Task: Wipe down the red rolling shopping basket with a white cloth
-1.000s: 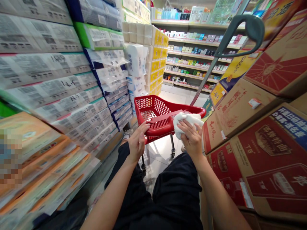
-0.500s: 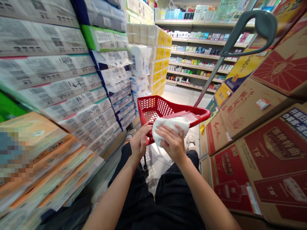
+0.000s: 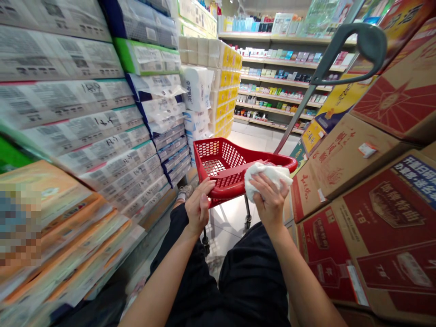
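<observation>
A red plastic shopping basket (image 3: pixel 230 191) on wheels stands in front of my knees, with open mesh walls and a thick rim. My left hand (image 3: pixel 197 206) grips the rim's near left corner, its fingers curled over the edge. Bunched under my right hand (image 3: pixel 271 202) is a white cloth (image 3: pixel 250 187), pressed against the rim toward the right end. Part of the rim is hidden beneath the cloth. From the basket's right end a metal pole rises at a slant to a grey loop handle (image 3: pixel 352 28).
Stacked tissue packs (image 3: pixel 112 141) wall the left side, with orange packs (image 3: pixel 78 218) low in front. Cardboard cartons (image 3: pixel 340 154) close in on the right. Beyond the basket, pale floor tiles (image 3: pixel 254 131) lead to shelves (image 3: pixel 293 81) of small boxes and bottles.
My right hand has slid the cloth rightward along the rim, uncovering the rim's middle. My left hand stays on the near left corner.
</observation>
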Demonstrator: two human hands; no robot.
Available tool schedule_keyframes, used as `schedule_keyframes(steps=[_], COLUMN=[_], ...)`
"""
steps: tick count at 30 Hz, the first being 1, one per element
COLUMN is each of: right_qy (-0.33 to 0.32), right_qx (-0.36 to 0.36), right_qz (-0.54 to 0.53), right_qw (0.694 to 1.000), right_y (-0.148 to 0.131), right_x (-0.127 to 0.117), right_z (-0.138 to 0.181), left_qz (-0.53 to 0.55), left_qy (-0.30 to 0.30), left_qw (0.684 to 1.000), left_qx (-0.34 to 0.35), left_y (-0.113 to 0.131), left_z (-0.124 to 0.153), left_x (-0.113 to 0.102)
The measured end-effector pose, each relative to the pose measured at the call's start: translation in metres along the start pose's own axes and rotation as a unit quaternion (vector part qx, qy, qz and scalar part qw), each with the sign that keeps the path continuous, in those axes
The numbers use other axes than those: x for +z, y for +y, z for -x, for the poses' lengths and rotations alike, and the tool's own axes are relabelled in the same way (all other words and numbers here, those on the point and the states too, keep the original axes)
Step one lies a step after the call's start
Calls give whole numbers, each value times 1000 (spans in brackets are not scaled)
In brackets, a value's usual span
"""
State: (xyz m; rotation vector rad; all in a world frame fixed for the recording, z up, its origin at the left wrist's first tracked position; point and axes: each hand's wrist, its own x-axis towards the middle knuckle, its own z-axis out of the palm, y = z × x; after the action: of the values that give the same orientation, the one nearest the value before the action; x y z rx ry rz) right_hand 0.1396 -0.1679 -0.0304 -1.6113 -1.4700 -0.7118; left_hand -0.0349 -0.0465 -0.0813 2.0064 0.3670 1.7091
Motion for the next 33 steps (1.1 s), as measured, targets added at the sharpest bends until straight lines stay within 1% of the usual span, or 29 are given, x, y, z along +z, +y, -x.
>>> schedule_keyframes(steps=[5, 7, 9, 12, 14, 16, 20, 22, 23, 25, 28, 31, 33], right_qy=[-55, -72, -80, -76, -68, -59, -42, -28, -18, 2, 7, -16, -27], right_qx=[-26, -33, -43, -81, -102, -108, -89, -61, -43, -12, 9, -2, -21], right_qz=[-8, -11, -25, -51, -56, -47, -11, -3, -4, -13, -38, -68, -75], right_qw=[998, 997, 996, 992, 991, 991, 995, 998, 999, 1000, 999, 998, 997], right_y=[-57, -69, -71, -59, -43, -24, 14, 24, 25, 17, -14, -50, -68], right_x=[27, 34, 36, 30, 21, 11, -7, -11, -10, -6, 9, 26, 34], right_z=[1, 0, -2, -3, -2, -2, -1, 0, 1, 2, 5, 6, 7], left_qz=[-12, -18, -20, -11, -5, -1, -1, 0, 2, 6, 7, -2, -6], left_qy=[10, 17, 19, 4, -6, -6, 8, 12, 14, 19, 24, 18, 18], left_qw=[1000, 1000, 1000, 1000, 1000, 1000, 1000, 1000, 1000, 1000, 1000, 1000, 1000], left_qx=[-8, -11, -10, 6, 21, 28, 25, 22, 21, 15, 1, -9, -10], left_y=[1, 0, -1, -4, -6, -6, -5, -4, -4, -3, 0, 1, 1], left_z=[3, 3, 2, 0, -2, -3, -4, -3, -3, -3, -2, 1, 2], left_x=[2, 2, 0, -3, -4, -4, -2, -1, -1, 1, 2, 2, 1])
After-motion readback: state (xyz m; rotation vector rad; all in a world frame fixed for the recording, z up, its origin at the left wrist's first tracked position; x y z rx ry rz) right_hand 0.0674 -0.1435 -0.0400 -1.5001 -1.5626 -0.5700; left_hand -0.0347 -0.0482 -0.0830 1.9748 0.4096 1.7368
